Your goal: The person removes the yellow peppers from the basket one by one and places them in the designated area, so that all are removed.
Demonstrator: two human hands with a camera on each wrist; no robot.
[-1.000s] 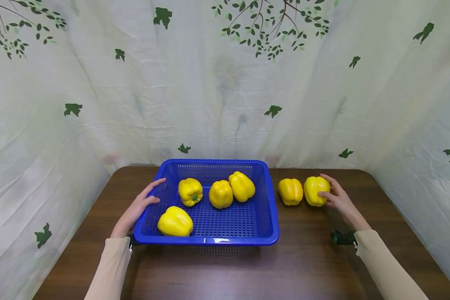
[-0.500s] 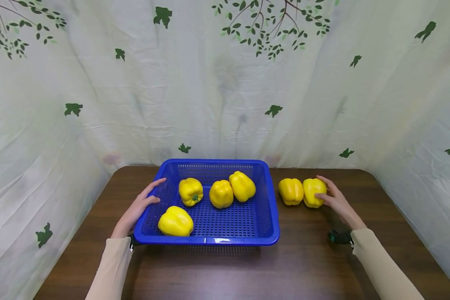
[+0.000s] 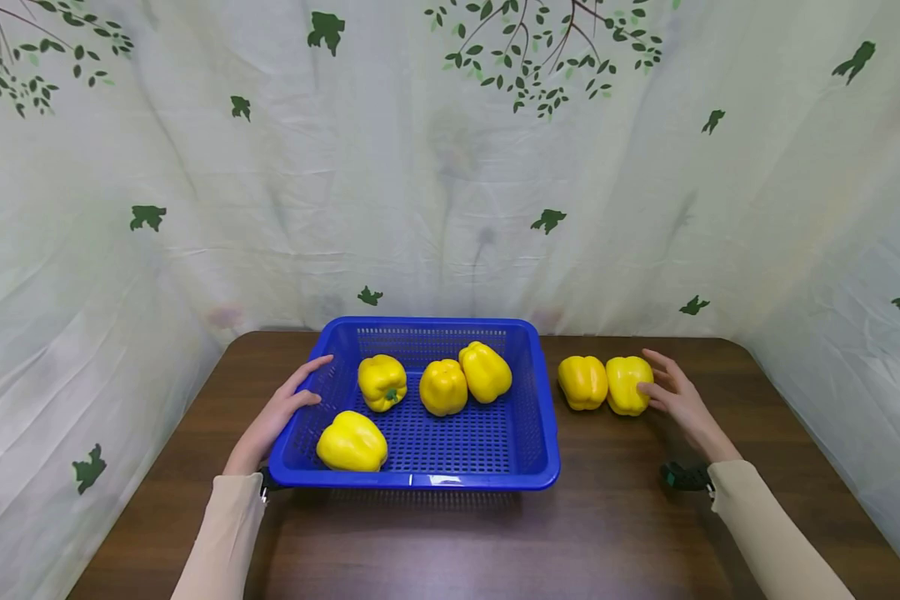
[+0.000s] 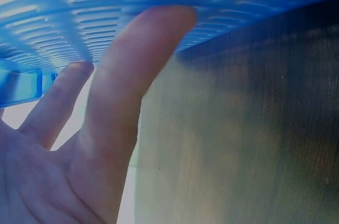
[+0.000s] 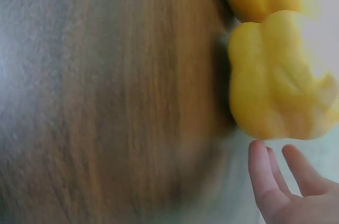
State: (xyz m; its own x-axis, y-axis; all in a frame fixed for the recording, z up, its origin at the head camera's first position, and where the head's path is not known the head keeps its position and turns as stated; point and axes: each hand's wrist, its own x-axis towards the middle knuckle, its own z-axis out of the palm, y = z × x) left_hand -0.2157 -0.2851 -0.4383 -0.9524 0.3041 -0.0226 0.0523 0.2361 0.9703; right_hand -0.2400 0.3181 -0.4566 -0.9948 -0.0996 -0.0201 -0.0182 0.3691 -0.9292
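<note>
A blue perforated plastic basket [image 3: 461,481] stands on the table with several yellow bell peppers in it, one [image 3: 352,442] at the near left. My left hand [image 3: 273,419] lies spread at its left rim; the thumb [image 4: 135,60] overlaps the slotted wall in the left wrist view. Right of the basket, a yellow bell pepper [image 3: 582,382] sits side by side with a second yellow bell pepper [image 3: 627,386]. Just to the right of that second one is my right hand [image 3: 682,406], fingers loosely extended; in the right wrist view, a gap shows between fingertips [image 5: 258,150] and pepper.
The brown wooden table [image 3: 450,550] ends at a back edge close to a pale curtain [image 3: 450,183] printed with leaves and branches. A dark strap device [image 3: 686,476] is worn at the right wrist.
The right-hand pepper moved left until it stood against its neighbour. My right hand then let go of it and drew back slightly to the right. The left hand stayed at the basket.
</note>
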